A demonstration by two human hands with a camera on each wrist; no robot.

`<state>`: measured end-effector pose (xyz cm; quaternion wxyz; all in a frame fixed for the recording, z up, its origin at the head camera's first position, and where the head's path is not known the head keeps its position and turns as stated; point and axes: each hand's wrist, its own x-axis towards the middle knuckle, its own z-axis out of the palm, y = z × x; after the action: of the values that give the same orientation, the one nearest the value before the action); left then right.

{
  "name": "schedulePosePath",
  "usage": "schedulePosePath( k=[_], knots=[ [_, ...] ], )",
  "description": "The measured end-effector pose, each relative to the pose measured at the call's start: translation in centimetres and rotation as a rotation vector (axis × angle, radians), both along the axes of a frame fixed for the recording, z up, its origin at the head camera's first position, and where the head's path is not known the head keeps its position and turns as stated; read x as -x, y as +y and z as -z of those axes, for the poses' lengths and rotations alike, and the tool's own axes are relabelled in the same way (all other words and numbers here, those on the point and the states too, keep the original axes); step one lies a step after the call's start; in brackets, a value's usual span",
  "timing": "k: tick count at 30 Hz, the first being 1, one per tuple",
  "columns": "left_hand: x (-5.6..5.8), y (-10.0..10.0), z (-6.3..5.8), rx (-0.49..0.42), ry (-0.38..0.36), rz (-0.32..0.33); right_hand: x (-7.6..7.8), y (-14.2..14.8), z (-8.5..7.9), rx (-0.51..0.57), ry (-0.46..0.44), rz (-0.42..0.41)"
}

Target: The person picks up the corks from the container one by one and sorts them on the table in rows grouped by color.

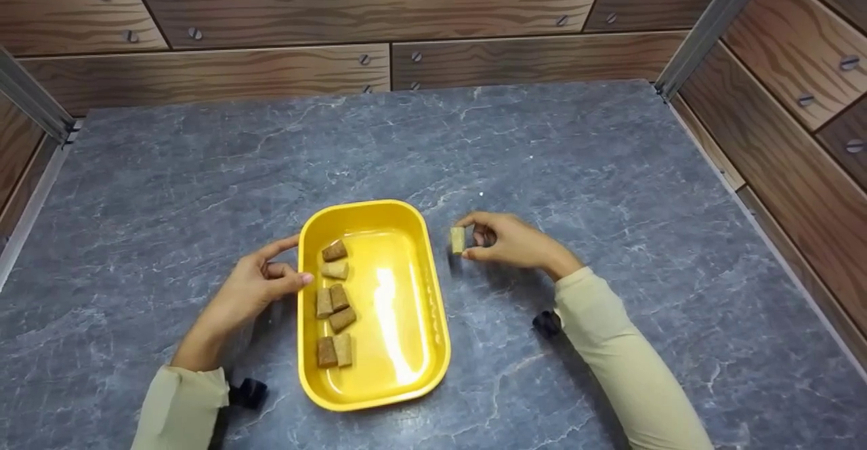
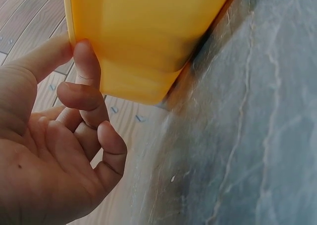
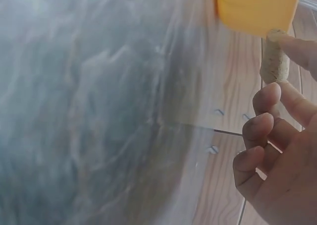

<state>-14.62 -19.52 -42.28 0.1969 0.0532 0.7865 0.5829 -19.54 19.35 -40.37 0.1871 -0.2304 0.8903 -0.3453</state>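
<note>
A yellow tray (image 1: 441, 341) stands on the grey marbled table. Several tapered corks (image 1: 343, 319), some dark brown and some pale tan, lie along its left side. My left hand (image 1: 254, 287) pinches the tray's left rim, the thumb over the edge and the index finger against the outer wall (image 2: 143, 41). Just to the right of the tray, my right hand (image 1: 511, 240) holds a pale cork (image 1: 458, 240) above the table, gripped by its ends between thumb and index finger. In the right wrist view the cork (image 3: 275, 59) shows a rough, speckled side; the other fingers are curled below it.
The grey marbled tabletop (image 1: 576, 158) spreads around the tray. Wood-patterned panels (image 1: 366, 3) close off the back, with another panel (image 1: 799, 77) on the right. Metal corner posts (image 1: 711, 30) rise at the back corners. Dark wrist devices (image 1: 248, 394) sit at both cuffs.
</note>
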Motion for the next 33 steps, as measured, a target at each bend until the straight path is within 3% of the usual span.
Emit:
schedulePosePath(
  k=[12,20,33],
  knots=[
    [-0.02,0.03,0.0,-0.001,-0.018,-0.021,0.59,0.69,0.77,-0.134,-0.009,0.005],
    [-0.03,0.03,0.01,-0.067,-0.028,0.008,0.81,0.22,0.84,-0.212,-0.018,0.012],
    [-0.03,0.13,-0.02,-0.035,-0.031,-0.009,0.93,-0.15,0.69,-0.236,-0.042,0.008]
  ],
)
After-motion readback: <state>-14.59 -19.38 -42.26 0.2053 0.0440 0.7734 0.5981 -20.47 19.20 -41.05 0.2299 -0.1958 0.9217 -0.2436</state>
